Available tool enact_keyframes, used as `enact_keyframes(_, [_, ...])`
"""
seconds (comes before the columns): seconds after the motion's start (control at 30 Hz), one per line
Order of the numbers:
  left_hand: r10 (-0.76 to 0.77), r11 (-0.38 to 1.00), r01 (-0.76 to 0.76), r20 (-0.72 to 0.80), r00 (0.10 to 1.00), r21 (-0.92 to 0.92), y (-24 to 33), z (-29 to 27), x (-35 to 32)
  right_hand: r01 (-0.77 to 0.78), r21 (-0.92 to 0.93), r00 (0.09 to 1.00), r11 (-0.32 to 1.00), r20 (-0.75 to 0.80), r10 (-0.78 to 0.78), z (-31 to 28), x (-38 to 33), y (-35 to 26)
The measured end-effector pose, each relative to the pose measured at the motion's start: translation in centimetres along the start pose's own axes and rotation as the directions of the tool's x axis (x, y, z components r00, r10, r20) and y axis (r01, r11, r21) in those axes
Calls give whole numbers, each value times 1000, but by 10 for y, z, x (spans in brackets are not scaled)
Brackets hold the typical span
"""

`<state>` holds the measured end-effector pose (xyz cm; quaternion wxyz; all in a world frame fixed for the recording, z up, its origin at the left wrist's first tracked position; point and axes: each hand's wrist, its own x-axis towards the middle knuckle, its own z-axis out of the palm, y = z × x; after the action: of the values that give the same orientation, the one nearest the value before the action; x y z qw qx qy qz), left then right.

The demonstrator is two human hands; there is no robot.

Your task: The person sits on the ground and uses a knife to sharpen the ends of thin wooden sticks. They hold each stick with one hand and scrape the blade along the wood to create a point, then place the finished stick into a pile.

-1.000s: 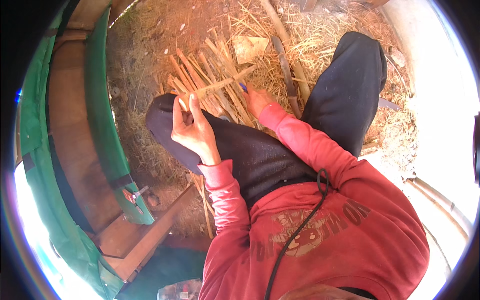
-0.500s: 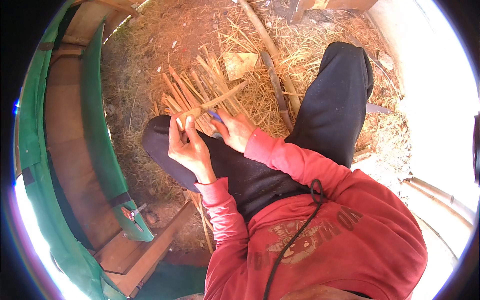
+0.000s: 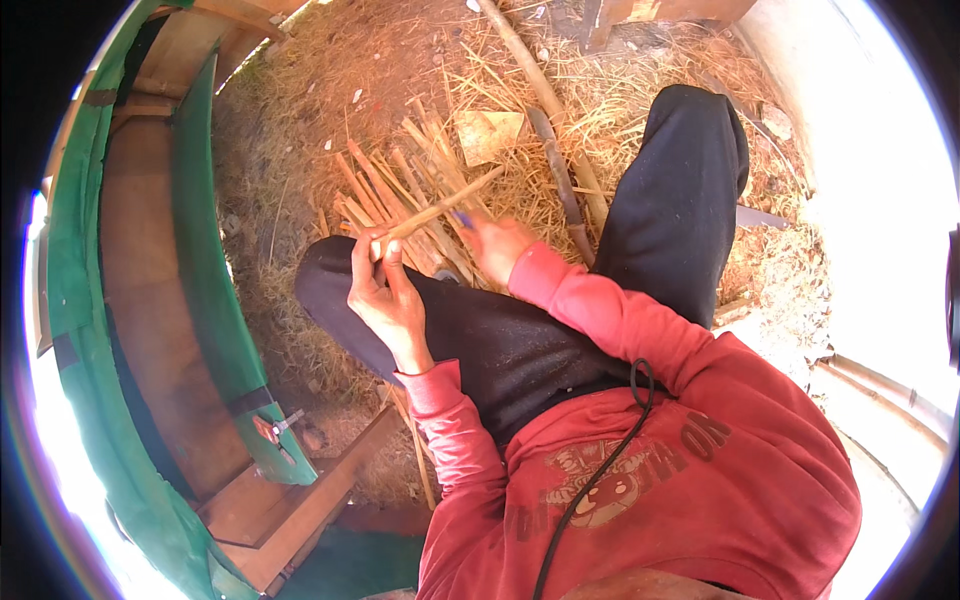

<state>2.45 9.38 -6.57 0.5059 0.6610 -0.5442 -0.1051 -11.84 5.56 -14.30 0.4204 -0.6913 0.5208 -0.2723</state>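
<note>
Both hands grip one split cane strip (image 3: pixel 435 212) — left hand (image 3: pixel 385 290) low, right hand (image 3: pixel 497 247) alongside.

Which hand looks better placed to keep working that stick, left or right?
Probably the right hand: it holds a small blue-handled tool against the stick, near its middle. The left hand is taken up gripping the stick's near end.

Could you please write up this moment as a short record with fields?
Setting: bare ground strewn with straw
Left hand: fingers closed on one end of a thin cane strip
Right hand: at the strip, holding a small blue-handled tool
Ahead of the hands: pile of cane strips
Person's left: green wooden frame
</note>
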Motion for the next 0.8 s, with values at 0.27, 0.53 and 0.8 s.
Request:
enact_keyframes(0.27, [6, 999, -6, 4, 1000, -40, 8, 3, 6, 7, -76, 997, 997, -71, -13, 23, 9, 34])
enact_keyframes(0.53, [-31, 1000, 31, -17, 999, 0, 7, 5, 6, -55, -51, 990, 997, -136, 48, 36, 20, 50])
enact_keyframes(0.8, [-57, 997, 55, -33, 998, -57, 6, 9, 7, -74, -44, 986, 996, -151, 66, 35, 16, 36])
